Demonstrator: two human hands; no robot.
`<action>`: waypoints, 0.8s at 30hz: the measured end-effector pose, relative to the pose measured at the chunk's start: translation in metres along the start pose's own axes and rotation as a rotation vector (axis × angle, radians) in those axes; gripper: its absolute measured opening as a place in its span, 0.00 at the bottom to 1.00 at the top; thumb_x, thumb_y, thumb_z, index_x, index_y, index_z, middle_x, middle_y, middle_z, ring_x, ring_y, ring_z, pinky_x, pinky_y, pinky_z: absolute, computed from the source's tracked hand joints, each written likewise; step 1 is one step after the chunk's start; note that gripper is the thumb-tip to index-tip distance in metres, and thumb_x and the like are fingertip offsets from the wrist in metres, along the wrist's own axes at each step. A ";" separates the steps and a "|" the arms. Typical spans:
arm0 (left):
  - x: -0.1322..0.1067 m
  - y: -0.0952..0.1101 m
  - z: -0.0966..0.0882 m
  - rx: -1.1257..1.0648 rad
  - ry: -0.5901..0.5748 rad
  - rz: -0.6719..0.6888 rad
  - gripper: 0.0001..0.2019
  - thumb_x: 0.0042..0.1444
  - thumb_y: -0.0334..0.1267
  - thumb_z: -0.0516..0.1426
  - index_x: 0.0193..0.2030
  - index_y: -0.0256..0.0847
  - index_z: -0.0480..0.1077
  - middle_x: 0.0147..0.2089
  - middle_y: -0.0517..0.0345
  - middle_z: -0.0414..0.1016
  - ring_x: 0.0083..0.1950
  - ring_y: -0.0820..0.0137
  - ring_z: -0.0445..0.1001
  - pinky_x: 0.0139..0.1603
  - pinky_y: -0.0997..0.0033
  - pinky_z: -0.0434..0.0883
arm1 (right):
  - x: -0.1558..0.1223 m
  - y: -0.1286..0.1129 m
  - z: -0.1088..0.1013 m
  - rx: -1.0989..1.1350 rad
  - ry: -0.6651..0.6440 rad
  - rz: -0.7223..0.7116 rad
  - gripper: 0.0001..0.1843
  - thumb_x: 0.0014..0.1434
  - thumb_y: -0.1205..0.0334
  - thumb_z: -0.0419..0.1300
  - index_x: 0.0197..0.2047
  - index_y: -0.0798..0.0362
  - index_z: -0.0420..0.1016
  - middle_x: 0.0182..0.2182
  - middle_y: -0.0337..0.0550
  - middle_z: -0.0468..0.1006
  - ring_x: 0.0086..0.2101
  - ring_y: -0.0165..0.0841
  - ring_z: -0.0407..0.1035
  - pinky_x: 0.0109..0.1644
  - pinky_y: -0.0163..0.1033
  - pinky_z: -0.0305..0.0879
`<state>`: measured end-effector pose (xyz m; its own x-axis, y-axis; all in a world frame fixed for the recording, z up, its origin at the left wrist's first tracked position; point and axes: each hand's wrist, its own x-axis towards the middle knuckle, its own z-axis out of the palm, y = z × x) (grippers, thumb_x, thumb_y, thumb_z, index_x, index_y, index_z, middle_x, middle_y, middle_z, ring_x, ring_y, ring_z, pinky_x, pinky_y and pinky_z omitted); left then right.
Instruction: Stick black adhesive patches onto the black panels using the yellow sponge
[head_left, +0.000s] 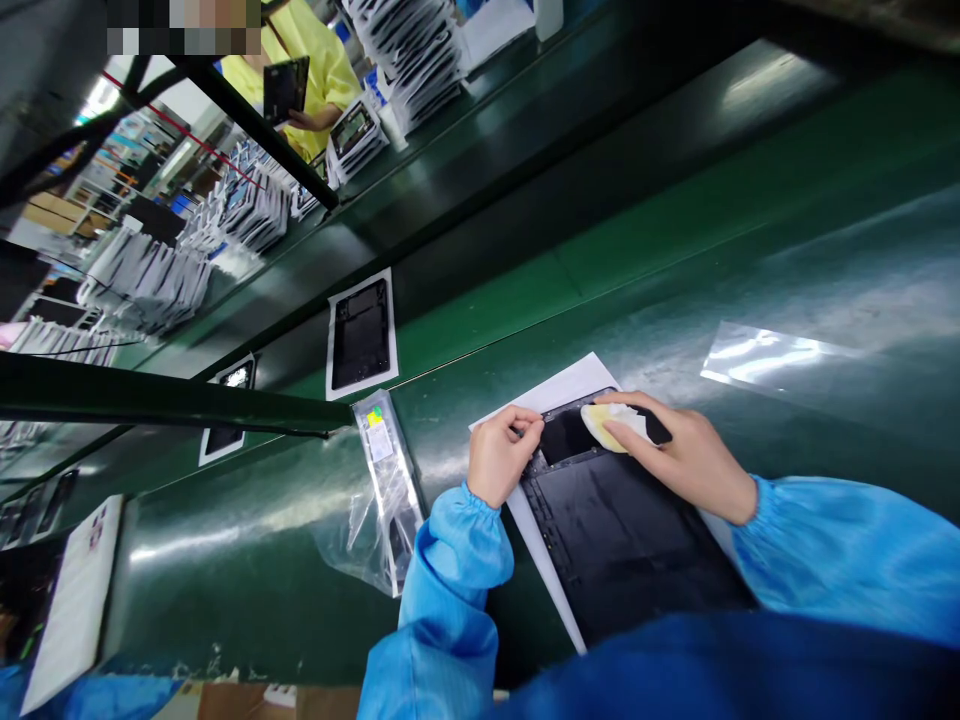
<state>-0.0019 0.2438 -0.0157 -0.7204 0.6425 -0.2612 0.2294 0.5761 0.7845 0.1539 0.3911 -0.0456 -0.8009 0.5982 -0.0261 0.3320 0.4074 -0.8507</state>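
Observation:
In front of me a black tablet housing [622,530] lies on a white sheet [551,580], its lower end hidden by my blue clothing. A recessed glossy strip [564,437] runs across its far end. My left hand [504,450] is closed at the housing's far left corner, thumb and finger pinched on its edge. In my right hand [686,460] is a folded white and yellowish wiping cloth [611,425], pressed on the far end of the housing near the strip. Some of the cloth is covered by my fingers.
Left of the housing lies a clear plastic bag [390,490] with a long part inside. Another tablet housing [361,335] rests on the conveyor. A clear film [772,358] lies at right. Across the line, a person in yellow [322,70] holds a dark panel beside stacks [412,60].

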 end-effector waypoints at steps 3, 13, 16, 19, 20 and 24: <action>0.001 -0.002 0.000 0.018 -0.011 0.007 0.04 0.54 0.34 0.60 0.34 0.41 0.78 0.27 0.65 0.78 0.20 0.78 0.71 0.26 0.79 0.68 | 0.000 -0.002 -0.001 -0.030 0.010 -0.021 0.21 0.60 0.45 0.53 0.48 0.45 0.77 0.22 0.34 0.79 0.11 0.29 0.57 0.28 0.40 0.63; -0.005 -0.003 -0.005 0.296 -0.044 0.136 0.09 0.55 0.32 0.62 0.42 0.45 0.77 0.32 0.67 0.78 0.28 0.78 0.72 0.36 0.77 0.71 | -0.002 0.003 0.001 -0.104 0.033 -0.121 0.20 0.65 0.46 0.51 0.50 0.46 0.76 0.27 0.37 0.83 0.10 0.28 0.57 0.25 0.38 0.62; -0.005 -0.001 -0.005 0.323 -0.055 0.125 0.09 0.56 0.31 0.62 0.43 0.46 0.77 0.33 0.68 0.78 0.28 0.78 0.72 0.35 0.77 0.70 | -0.003 0.003 0.000 -0.113 0.042 -0.156 0.19 0.65 0.47 0.51 0.49 0.47 0.76 0.30 0.38 0.84 0.10 0.26 0.56 0.23 0.37 0.61; -0.005 0.000 -0.004 0.345 -0.061 0.110 0.09 0.56 0.31 0.62 0.44 0.47 0.77 0.34 0.68 0.78 0.28 0.78 0.72 0.35 0.77 0.70 | -0.003 0.003 0.000 -0.114 0.046 -0.164 0.18 0.66 0.47 0.51 0.49 0.46 0.76 0.26 0.36 0.83 0.09 0.27 0.55 0.22 0.37 0.60; -0.005 0.000 -0.004 0.350 -0.062 0.110 0.09 0.57 0.32 0.62 0.44 0.47 0.77 0.34 0.68 0.78 0.28 0.78 0.72 0.35 0.77 0.70 | -0.002 0.002 0.000 -0.116 0.046 -0.162 0.18 0.65 0.47 0.51 0.49 0.46 0.76 0.25 0.35 0.82 0.09 0.27 0.56 0.22 0.37 0.60; -0.006 -0.002 -0.003 0.363 -0.064 0.114 0.08 0.57 0.33 0.62 0.44 0.47 0.77 0.34 0.67 0.78 0.29 0.78 0.72 0.35 0.77 0.69 | -0.002 0.001 -0.001 -0.116 0.044 -0.157 0.18 0.65 0.47 0.52 0.48 0.47 0.76 0.20 0.33 0.79 0.09 0.28 0.56 0.22 0.37 0.60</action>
<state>-0.0002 0.2374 -0.0140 -0.6370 0.7366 -0.2272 0.5311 0.6330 0.5632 0.1559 0.3908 -0.0462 -0.8258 0.5494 0.1277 0.2614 0.5734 -0.7764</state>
